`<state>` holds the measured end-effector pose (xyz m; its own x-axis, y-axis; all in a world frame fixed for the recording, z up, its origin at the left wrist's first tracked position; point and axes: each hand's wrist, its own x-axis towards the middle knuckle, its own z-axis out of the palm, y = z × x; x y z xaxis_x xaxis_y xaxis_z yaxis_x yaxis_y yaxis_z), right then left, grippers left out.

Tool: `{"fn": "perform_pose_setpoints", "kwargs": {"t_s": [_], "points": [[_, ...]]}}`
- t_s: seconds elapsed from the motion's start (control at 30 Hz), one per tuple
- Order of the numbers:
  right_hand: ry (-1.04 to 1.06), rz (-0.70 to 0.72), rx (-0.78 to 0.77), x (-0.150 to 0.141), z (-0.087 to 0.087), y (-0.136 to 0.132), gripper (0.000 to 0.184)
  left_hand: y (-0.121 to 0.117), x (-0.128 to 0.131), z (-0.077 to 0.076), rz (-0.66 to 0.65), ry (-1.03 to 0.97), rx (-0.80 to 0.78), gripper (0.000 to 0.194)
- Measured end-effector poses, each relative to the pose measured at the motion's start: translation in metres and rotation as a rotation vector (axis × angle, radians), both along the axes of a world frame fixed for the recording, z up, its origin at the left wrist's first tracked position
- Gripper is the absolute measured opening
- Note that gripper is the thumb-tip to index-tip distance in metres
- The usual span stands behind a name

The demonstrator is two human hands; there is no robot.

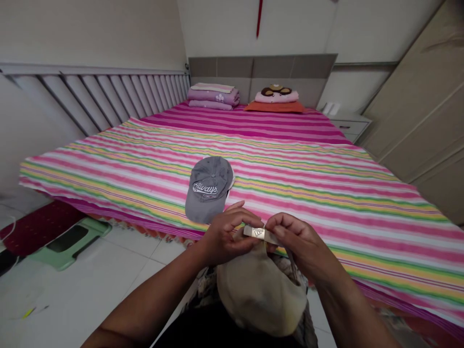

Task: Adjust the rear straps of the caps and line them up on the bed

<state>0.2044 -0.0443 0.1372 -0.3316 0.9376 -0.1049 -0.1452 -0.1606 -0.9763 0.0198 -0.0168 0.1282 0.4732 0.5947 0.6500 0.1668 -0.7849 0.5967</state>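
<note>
The person's left hand (pixel 230 232) is curling its fingers closed on the strap of a beige fabric cap (pixel 261 290), while the right hand (pixel 295 237) is pinching the strap beside a flat metal buckle (pixel 258 233) bearing raised marks too small to read. The beige cap is hanging before the near edge of a wide bed with pink-striped covers (pixel 308 183). On the bed, near that edge, one grey baseball cap (pixel 212 171) is lying, showing "Always" in white script. Two folded bedding stacks (pixel 213 98) are resting at the bed's head. Right of the bed, one white drawer cabinet (pixel 351 126) is standing, its contents hidden.
</note>
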Motion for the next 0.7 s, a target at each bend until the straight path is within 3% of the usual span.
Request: {"fn": "perform_pose_setpoints", "kwargs": {"t_s": [0.2, 0.3, 0.7], "points": [[0.014, 0.095, -0.074, 0.012, -0.009, 0.002, 0.026, 0.003, -0.005, -0.001, 0.018, -0.024, 0.001, 0.021], [0.026, 0.052, -0.099, 0.012, -0.007, 0.001, 0.025, 0.003, -0.005, 0.0, 0.01, -0.017, 0.009, 0.021], [-0.105, 0.032, 0.045, 0.001, 0.006, -0.002, 0.02, 0.001, -0.003, 0.008, -0.067, 0.113, 0.019, 0.02]]}}
